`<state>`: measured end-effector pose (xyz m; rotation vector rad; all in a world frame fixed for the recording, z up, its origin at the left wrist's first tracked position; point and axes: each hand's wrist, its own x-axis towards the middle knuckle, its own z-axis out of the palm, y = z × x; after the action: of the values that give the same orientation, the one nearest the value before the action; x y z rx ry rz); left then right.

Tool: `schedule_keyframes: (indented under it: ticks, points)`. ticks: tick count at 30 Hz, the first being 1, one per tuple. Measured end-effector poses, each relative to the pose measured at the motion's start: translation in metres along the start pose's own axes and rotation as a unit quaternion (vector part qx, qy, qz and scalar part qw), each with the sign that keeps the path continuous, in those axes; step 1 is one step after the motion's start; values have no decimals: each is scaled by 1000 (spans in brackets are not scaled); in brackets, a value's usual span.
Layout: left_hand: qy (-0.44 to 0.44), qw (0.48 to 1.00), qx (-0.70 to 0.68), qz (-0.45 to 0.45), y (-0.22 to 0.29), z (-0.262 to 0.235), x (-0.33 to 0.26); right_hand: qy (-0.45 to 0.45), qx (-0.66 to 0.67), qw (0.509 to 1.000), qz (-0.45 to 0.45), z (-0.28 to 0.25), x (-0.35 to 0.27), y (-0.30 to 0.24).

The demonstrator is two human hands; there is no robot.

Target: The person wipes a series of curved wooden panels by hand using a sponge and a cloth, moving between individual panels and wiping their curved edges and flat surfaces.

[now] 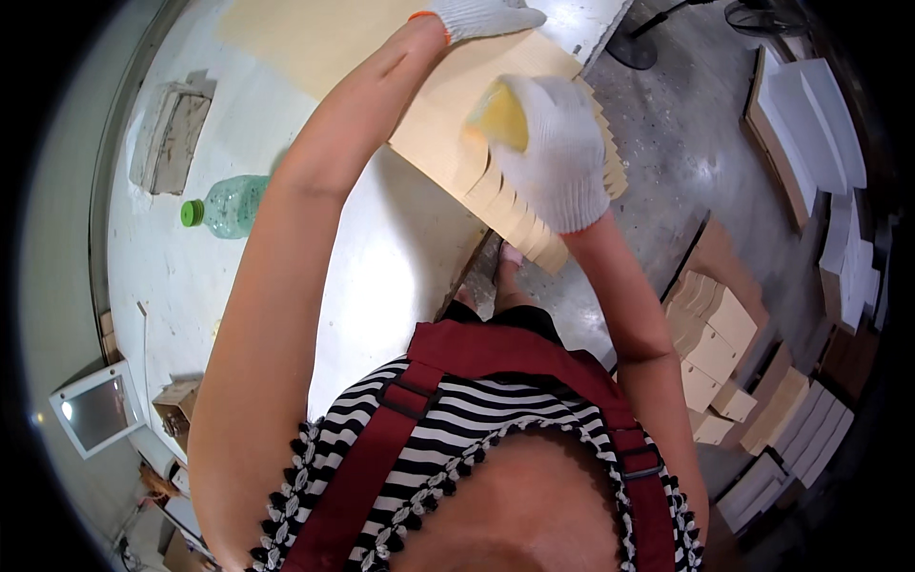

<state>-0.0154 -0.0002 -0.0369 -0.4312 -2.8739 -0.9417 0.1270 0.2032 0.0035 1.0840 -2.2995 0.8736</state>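
Observation:
A stack of tan paper sheets (443, 114) lies at the table's right edge, its layers fanned out in steps that overhang the side. Across the far part of the stack rests my left hand (486, 17), in a white knit glove with an orange cuff, fingers stretched out and partly cut off by the top of the picture. Over the fanned edges is my right hand (558, 143), also gloved in white and somewhat blurred. Its fingers are closed round a yellow sponge-like pad (503, 116), which is at the sheets.
On the white table (353, 276) are a green-capped bottle (229, 206), a worn block (172, 138) and another tan sheet (286, 43). Cut tan pieces (710, 334) are piled on the floor at right, with white stacks (820, 124) beyond. A fan base (634, 50) stands at the far right.

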Motion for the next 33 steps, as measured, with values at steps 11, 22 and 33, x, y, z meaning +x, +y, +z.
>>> schedule_keyframes:
  ticks: [11, 22, 33]
  points:
    - [-5, 998, -3, -65, 25, -8, -3, 76, -89, 984, 132, -57, 9, 89]
    - [3, 999, -5, -39, 26, -12, -5, 66, -80, 993, 57, -15, 10, 72]
    - [-20, 997, -40, -57, 15, -5, -2, 30, 234, 928, 289, -29, 7, 102]
